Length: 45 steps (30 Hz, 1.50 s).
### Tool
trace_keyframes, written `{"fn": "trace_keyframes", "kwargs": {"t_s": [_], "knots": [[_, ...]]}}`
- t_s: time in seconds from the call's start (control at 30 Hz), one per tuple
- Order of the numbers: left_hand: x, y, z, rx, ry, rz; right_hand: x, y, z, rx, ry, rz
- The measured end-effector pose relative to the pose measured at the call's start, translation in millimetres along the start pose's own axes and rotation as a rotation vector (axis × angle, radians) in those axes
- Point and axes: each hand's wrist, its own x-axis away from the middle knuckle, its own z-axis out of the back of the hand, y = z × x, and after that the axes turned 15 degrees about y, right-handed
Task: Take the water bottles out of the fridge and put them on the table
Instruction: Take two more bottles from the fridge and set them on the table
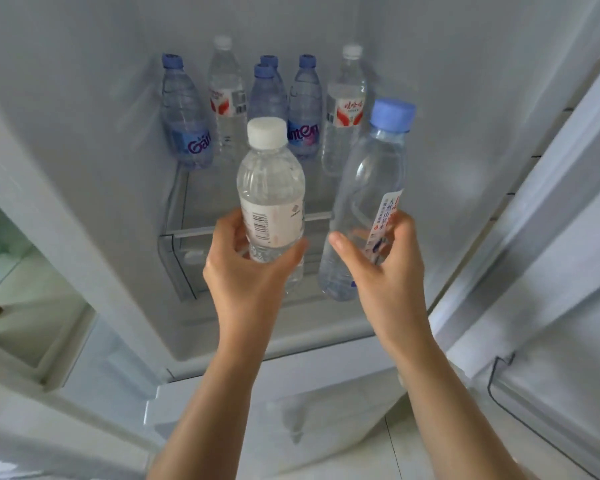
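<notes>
White fridge [84,133] walls fill my view, door open, as I look forward and down past both forearms. My left hand [246,268] grips a white-capped bottle [271,188] around its lower half, fingers and thumb curled round the label. Its long axis is close to upright, cap pointing to twelve o'clock. My right hand [381,268] holds a blue-capped bottle [371,188] low on its body, thumb on the near side and fingers [400,223] wrapped behind the label. This taller bottle leans, cap toward one o'clock and base toward seven o'clock. The two bottles sit side by side, apart, in the air in front of the glass shelf [194,233].

At twelve o'clock, deeper inside, six more bottles stand upright on that shelf in a cluster: four blue-capped Ganten bottles [184,119] and two white-capped, red-labelled bottles [345,112]. A pale tiled floor [361,455] shows at six o'clock between my arms.
</notes>
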Motion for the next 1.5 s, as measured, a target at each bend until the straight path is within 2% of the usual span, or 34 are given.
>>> {"fn": "trace_keyframes", "kwargs": {"t_s": [0.33,0.5,0.7,1.0,1.2,1.5], "knots": [[68,-37,111,-0.085,-0.276,0.042,144,1,52,0.086,0.106,-0.16],[111,-57,170,-0.162,-0.471,0.067,225,-3,88,0.109,0.15,-0.314],[166,-83,222,-0.274,-0.708,0.086,312,-1,145,0.27,0.275,-0.516],[250,-89,251,-0.354,-0.997,0.1,398,-8,232,0.441,0.448,-0.739],[317,-79,254,-0.419,-1.173,0.094,448,-16,293,0.428,0.579,-0.856],[474,-28,262,-0.38,-1.364,0.021,505,-27,433,0.412,0.698,-0.913]]}}
